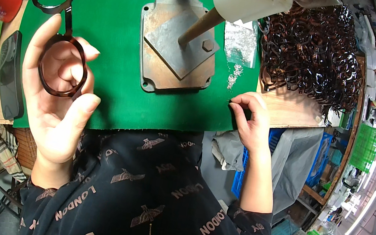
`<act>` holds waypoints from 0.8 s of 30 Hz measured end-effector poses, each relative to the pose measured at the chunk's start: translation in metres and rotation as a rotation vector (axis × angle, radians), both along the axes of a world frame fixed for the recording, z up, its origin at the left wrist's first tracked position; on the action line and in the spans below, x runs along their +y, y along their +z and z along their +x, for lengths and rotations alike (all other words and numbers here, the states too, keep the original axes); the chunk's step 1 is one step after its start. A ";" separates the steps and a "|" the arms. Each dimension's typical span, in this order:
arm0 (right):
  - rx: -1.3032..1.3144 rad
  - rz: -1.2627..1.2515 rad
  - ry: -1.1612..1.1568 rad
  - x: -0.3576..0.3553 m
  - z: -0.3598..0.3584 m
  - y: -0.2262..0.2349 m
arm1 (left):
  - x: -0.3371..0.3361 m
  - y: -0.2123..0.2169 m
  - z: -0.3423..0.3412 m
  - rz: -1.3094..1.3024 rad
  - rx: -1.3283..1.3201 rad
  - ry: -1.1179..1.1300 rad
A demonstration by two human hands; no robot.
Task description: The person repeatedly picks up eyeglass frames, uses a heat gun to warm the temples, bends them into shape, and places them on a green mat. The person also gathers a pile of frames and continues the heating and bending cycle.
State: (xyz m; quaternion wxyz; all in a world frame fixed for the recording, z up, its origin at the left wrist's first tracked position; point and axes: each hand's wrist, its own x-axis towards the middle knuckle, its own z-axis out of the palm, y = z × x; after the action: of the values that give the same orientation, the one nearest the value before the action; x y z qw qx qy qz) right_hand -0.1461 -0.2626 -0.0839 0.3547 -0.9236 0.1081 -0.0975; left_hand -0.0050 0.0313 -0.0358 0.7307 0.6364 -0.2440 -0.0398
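The green mat (pixel 108 83) spreads before me, a metal press (pixel 178 60) standing on it. A heap of brown glasses frames (pixel 310 53) sits to its right. My left hand (pixel 51 123) holds one glasses frame (pixel 68 23) by a rim, over the mat's left side. My right hand (pixel 253 121) has thumb and forefinger close together; I can't tell whether they grip anything. Beyond them are a clear bag (pixel 241 44) and loose silvery bits (pixel 234 78).
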 end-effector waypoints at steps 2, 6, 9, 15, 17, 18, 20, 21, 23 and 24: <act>-0.012 -0.029 0.016 0.001 0.001 0.001 | -0.001 0.000 0.000 -0.039 0.009 -0.009; -0.029 -0.095 0.071 0.001 0.004 0.004 | 0.000 0.004 0.001 0.003 -0.003 -0.036; -0.028 -0.124 0.112 0.001 0.007 0.008 | -0.004 0.007 -0.004 0.004 0.020 -0.010; -0.016 -0.161 0.172 -0.002 0.011 0.009 | -0.007 0.007 -0.006 -0.039 0.039 -0.036; -0.031 -0.144 0.173 -0.004 0.010 0.007 | -0.008 0.007 -0.008 -0.041 0.055 -0.046; -0.043 -0.122 0.162 -0.005 0.008 0.005 | -0.009 0.007 -0.008 -0.043 0.062 -0.051; -0.052 -0.101 0.156 -0.006 0.008 0.005 | -0.009 0.008 -0.008 -0.046 0.074 -0.061; -0.049 -0.102 0.162 -0.006 0.009 0.005 | -0.009 0.008 -0.008 -0.049 0.078 -0.068; -0.043 -0.113 0.182 -0.006 0.010 0.006 | -0.010 0.008 -0.008 -0.053 0.084 -0.077; -0.041 -0.123 0.196 -0.006 0.011 0.007 | -0.010 0.007 -0.008 -0.054 0.086 -0.078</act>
State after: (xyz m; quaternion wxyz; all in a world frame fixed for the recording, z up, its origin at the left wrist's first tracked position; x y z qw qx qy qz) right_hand -0.1348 -0.2684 -0.0770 0.3074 -0.9475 0.0039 -0.0877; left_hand -0.0133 0.0209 -0.0283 0.7553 0.6040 -0.2382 -0.0890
